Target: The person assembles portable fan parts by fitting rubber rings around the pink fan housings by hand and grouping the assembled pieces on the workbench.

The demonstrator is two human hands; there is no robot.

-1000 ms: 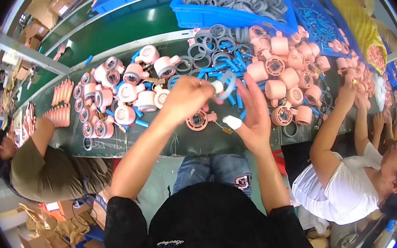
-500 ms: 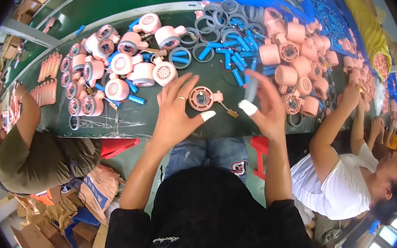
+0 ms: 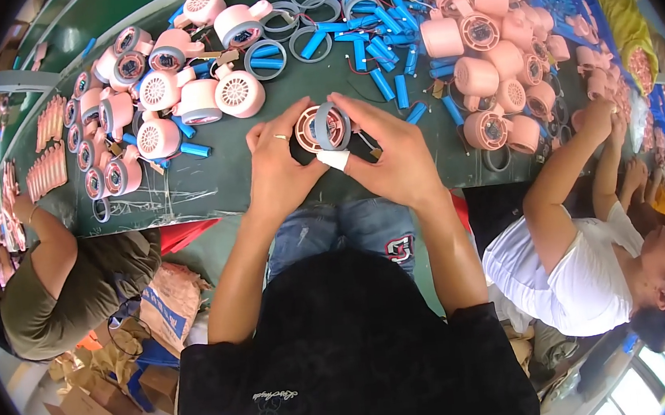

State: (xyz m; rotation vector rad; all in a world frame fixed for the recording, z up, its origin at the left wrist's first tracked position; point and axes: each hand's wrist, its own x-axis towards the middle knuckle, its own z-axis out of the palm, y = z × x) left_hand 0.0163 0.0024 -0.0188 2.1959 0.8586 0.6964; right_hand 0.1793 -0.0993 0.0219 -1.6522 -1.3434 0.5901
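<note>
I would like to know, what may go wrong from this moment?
The grey ring stands at an angle over the open face of the pink housing, so it might go on crooked or slip aside.
The small tan piece lies close by the right hand and could get pinched or tugged.
Loose blue cylinders lie just beyond that hand; a knock might roll them.
</note>
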